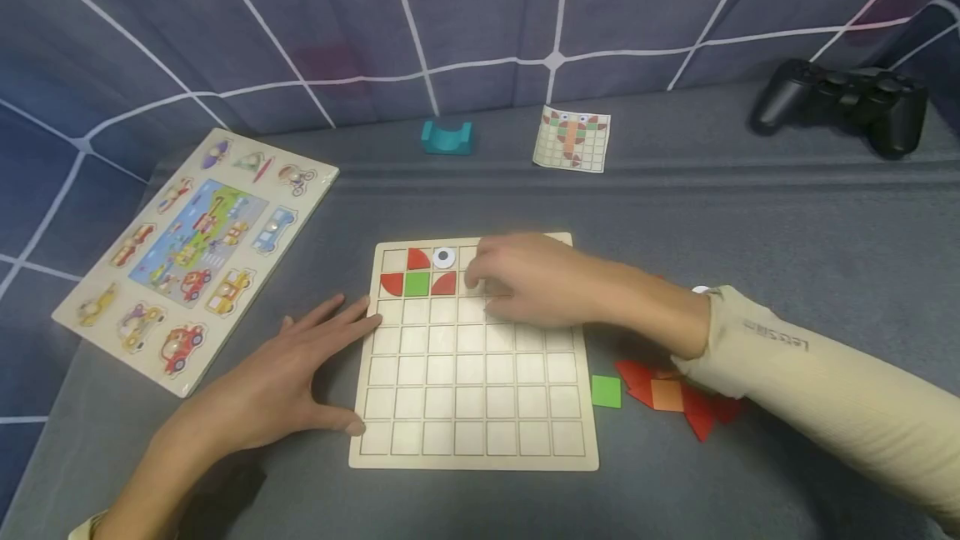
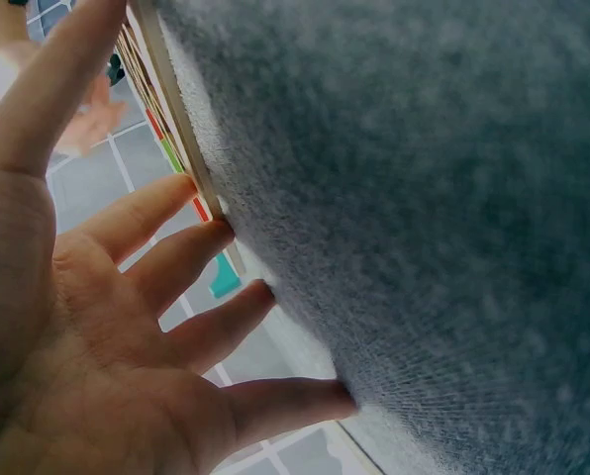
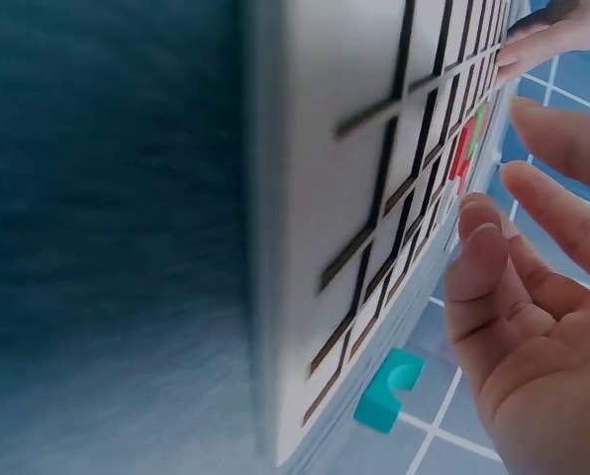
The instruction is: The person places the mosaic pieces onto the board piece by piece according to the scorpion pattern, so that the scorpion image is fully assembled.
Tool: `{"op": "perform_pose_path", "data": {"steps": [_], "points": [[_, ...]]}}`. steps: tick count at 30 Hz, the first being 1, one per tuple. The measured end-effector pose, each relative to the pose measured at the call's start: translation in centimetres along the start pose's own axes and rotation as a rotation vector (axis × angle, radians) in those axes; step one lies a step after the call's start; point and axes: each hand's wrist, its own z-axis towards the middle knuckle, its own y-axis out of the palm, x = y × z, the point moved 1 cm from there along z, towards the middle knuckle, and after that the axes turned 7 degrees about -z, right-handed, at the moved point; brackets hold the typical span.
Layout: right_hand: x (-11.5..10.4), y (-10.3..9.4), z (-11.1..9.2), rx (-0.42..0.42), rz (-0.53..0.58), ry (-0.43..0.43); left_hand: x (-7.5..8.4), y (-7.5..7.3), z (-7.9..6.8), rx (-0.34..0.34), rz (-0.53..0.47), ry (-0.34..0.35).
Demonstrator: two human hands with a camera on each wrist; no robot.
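A wooden grid board (image 1: 470,369) lies on the grey cloth. My left hand (image 1: 288,373) is spread along its left side, thumb and fingertips at the edge. Over the upper rows hovers my right hand (image 1: 532,277), middle and ring fingers curled in. In the right wrist view, its thumb and index fingertips (image 3: 518,173) are apart, nothing visible between them. Left of it, in the board's top two rows, are a white eye disc (image 1: 444,258), a green square (image 1: 416,283) and several red quarter-circle pieces (image 1: 391,284). The hand hides the cells beneath it.
Right of the board lie a loose green square (image 1: 606,391), an orange square (image 1: 667,396) and several red pieces (image 1: 699,415), partly under the right sleeve. Behind are a teal block (image 1: 447,140), a pattern card (image 1: 572,140) and a black game controller (image 1: 840,102). A vehicle puzzle (image 1: 247,290) lies left.
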Motion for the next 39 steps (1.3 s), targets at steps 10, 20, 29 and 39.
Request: {"op": "perform_pose_path", "data": {"steps": [10,20,29,39], "points": [[1.3,-0.4,-8.5,0.037,0.043,0.133,0.1,0.0,-0.1,0.003,-0.007,0.006],[3.7,-0.4,-14.5,0.051,-0.02,0.299,0.0,0.0,-0.1,-0.007,-0.014,0.001],[4.4,-0.3,-16.0,0.022,-0.048,0.29,0.0,-0.1,-0.2,-0.006,-0.009,-0.004],[4.5,-0.5,-16.2,-0.04,-0.108,0.279,0.0,0.0,-0.1,-0.006,-0.003,-0.002]]}}
